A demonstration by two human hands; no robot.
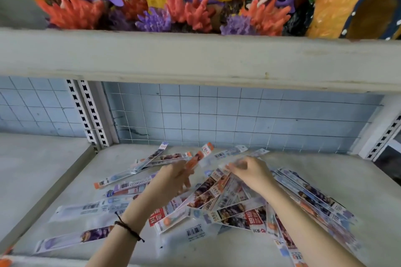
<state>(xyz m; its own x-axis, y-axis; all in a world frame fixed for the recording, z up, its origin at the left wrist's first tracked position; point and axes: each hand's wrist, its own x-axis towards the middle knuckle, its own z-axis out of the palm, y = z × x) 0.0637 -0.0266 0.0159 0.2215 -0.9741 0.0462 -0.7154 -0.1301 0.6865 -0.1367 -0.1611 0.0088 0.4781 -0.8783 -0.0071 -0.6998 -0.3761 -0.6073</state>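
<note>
While the left hand point(173, 180) grips an orange-tipped packet point(204, 153) near the middle of the shelf point(321, 169), its fingers point(186, 182) curled round the packet's lower part, the right hand point(251, 173) sits just beside it with curled fingers pinching the end of a pale packet point(258, 154), though blur hides the exact hold. Both packets point toward the back edge and stop short of the wire grid point(217, 115) that stands against the blue tiles.

The pile of packets point(238, 208) spreads from the shelf's middle toward the right front corner, many overlapping under the right forearm. Looser packets point(121, 186) lie singly toward the left edge, and one purple-printed packet point(73, 239) reaches near the left front corner.

Bare shelf shows along the back edge at both back corners, widest at the right back corner, and in a strip at the front edge between the two forearms. The left edge ends at a slotted upright point(91, 115). Overhead, the upper shelf's front edge point(195, 56) hangs well above the hands and carries coral ornaments point(188, 11). A dark cord bracelet point(128, 227) circles the left wrist.
</note>
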